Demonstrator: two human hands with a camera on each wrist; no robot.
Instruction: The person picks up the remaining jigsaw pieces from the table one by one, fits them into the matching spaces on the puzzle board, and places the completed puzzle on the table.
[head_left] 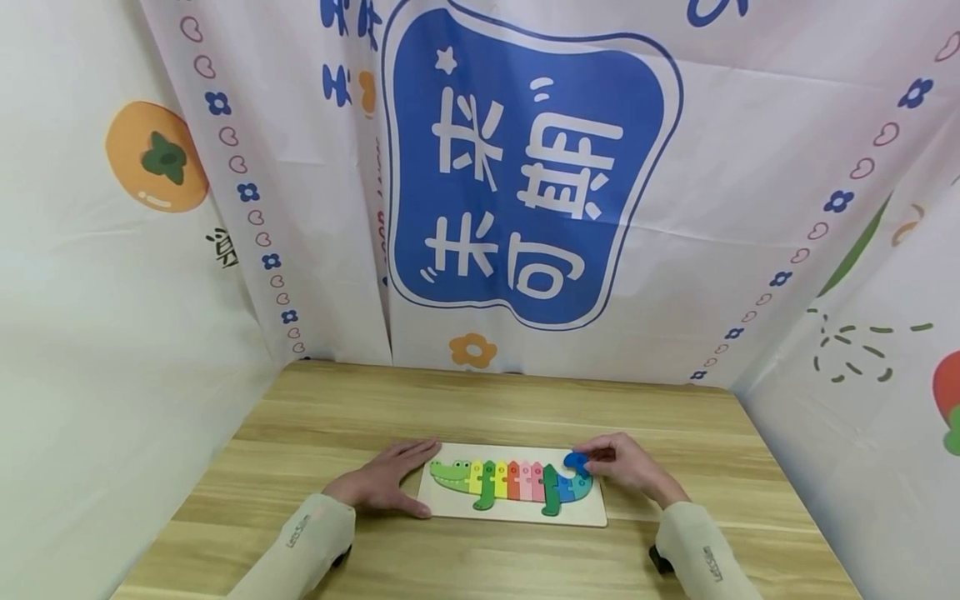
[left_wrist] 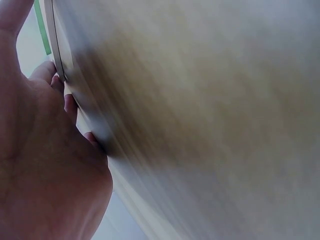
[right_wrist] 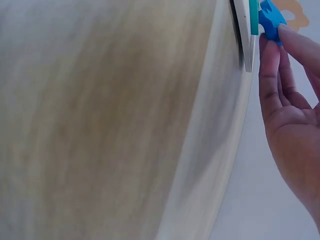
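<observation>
A crocodile puzzle board (head_left: 517, 515) lies flat on the table, filled with colourful pieces from a green head (head_left: 450, 473) to a blue tail. My right hand (head_left: 628, 465) pinches a dark blue puzzle piece (head_left: 576, 462) at the tail end, between thumb and fingers. In the right wrist view this blue piece (right_wrist: 271, 21) is tilted and raised over the board's edge (right_wrist: 244, 35). My left hand (head_left: 386, 481) rests at the board's left end, its thumb by the near corner and fingers by the far one. Only part of that hand (left_wrist: 50, 150) shows in the left wrist view.
The wooden table (head_left: 480, 558) extends around the board on every side. Behind it hangs a white printed cloth (head_left: 712, 208) with a blue sign, and more printed cloth stands at both sides. A dark object (head_left: 660, 560) sits under the right cuff.
</observation>
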